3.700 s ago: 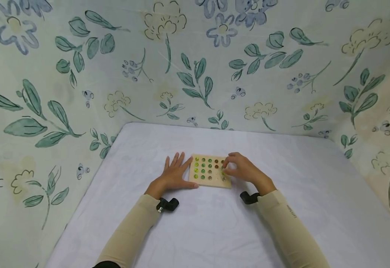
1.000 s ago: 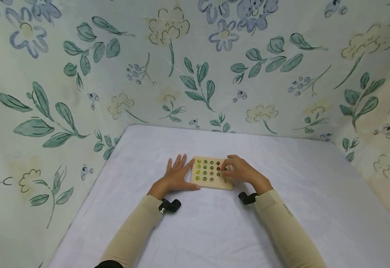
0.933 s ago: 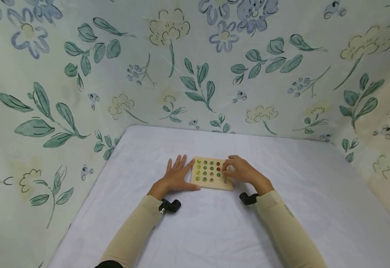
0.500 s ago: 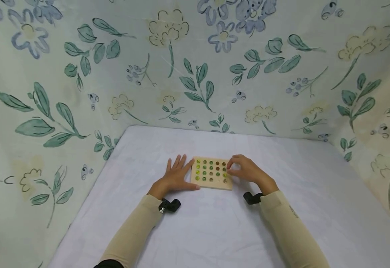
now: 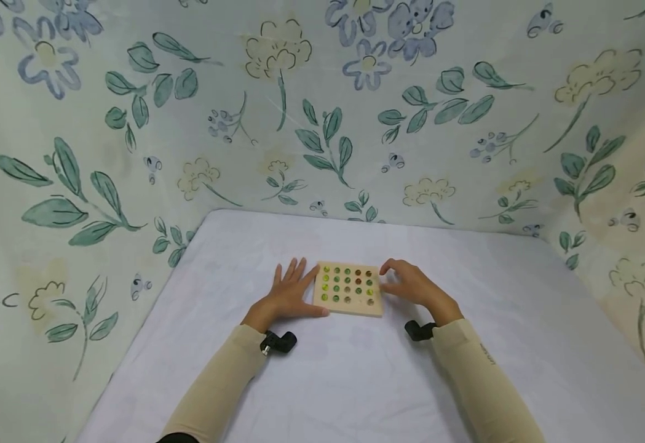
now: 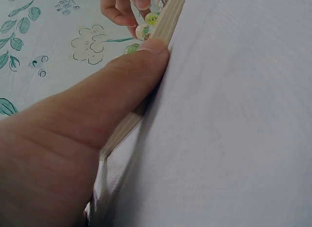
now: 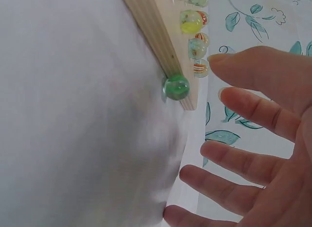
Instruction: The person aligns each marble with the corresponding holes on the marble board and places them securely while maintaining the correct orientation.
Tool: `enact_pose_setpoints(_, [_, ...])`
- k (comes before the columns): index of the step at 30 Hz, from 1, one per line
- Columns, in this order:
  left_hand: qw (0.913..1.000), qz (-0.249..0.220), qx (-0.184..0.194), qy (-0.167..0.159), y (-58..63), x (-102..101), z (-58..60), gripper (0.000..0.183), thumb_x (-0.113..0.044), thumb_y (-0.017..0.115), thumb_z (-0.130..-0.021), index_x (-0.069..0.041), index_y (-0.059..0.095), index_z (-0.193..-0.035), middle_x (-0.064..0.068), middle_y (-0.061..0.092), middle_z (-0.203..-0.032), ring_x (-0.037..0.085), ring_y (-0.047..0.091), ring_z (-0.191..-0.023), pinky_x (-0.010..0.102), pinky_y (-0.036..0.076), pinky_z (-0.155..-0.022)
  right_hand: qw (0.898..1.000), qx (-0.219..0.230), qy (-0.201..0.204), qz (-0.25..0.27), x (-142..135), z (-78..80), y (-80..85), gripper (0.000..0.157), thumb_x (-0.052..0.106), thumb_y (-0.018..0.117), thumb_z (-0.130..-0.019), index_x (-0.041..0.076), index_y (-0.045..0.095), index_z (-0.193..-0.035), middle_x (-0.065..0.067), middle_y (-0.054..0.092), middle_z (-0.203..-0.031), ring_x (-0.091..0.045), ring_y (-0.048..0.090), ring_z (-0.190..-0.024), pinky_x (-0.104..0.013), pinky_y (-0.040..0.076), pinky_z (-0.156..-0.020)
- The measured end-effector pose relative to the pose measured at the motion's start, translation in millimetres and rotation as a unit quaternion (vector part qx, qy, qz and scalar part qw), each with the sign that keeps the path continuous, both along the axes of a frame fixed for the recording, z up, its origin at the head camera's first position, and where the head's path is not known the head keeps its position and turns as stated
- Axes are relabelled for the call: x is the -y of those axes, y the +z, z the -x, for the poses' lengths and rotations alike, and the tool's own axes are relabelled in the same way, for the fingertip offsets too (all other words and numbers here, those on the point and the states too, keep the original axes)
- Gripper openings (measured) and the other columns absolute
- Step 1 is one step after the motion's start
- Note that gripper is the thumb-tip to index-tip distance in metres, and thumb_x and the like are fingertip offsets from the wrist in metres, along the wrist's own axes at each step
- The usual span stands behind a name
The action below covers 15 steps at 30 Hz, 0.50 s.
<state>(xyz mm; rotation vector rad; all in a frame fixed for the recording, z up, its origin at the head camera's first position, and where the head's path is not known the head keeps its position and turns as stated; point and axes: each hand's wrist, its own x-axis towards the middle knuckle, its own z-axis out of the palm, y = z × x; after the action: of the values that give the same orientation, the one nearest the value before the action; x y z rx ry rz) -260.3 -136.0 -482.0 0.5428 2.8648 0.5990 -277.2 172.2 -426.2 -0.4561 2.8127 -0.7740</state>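
My left hand [image 5: 287, 296] lies with its fingers spread at the left side of a pale wooden board [image 5: 364, 310]. Its thumb [image 6: 151, 47] presses the board's front edge and the index fingertip touches the rear left corner. Rows of glass marbles sit in the board, yellow marbles [image 5: 324, 287] on the left, then green, clear and brownish-red. One front-row spot, second from the right, shows no marble. My right hand [image 5: 411, 284] is at the board's right edge, thumb and index finger apart with nothing between them. A loose green marble [image 7: 176, 87] is beside the board in the right wrist view.
A white cloth [image 5: 333, 375] covers the table under the board. Behind and at both sides hangs a curtain [image 5: 322, 86] printed with flowers and leaves. A black camera mount [image 5: 278, 342] sits on the left wrist, another mount [image 5: 419, 330] on the right.
A green marble now fills the spot in the third row, fourth column, that was bare at first. My right hand has drawn back rightward off the board; the left hand stays in place.
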Motion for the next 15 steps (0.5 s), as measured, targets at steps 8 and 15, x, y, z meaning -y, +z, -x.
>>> enact_pose_setpoints(8, [1.0, -0.003, 0.003, -0.006, -5.7, 0.3, 1.8, 0.115, -0.081, 0.061, -0.068, -0.029, 0.01, -0.156, 0.008, -0.005, -0.162, 0.027, -0.014, -0.147, 0.052, -0.016, -0.113, 1.0, -0.004, -0.011, -0.027, -2.0, 0.0, 0.2, 0.033, 0.022, 0.071, -0.088, 0.01, 0.056, -0.115, -0.019, 0.055, -0.126, -0.034, 0.05, -0.111, -0.051, 0.044, -0.095])
enact_pose_setpoints(15, [1.0, 0.005, -0.001, 0.001, -5.1, 1.1, 3.4, 0.115, -0.081, 0.06, -0.068, -0.03, 0.008, -0.156, 0.008, -0.005, -0.162, 0.027, -0.015, -0.146, 0.052, -0.016, -0.113, 0.999, -0.003, -0.005, -0.048, -3.2, 0.6, 2.9, 0.032, 0.021, 0.071, -0.088, 0.01, 0.058, -0.115, -0.018, 0.057, -0.121, -0.032, 0.051, -0.105, -0.05, 0.045, -0.093])
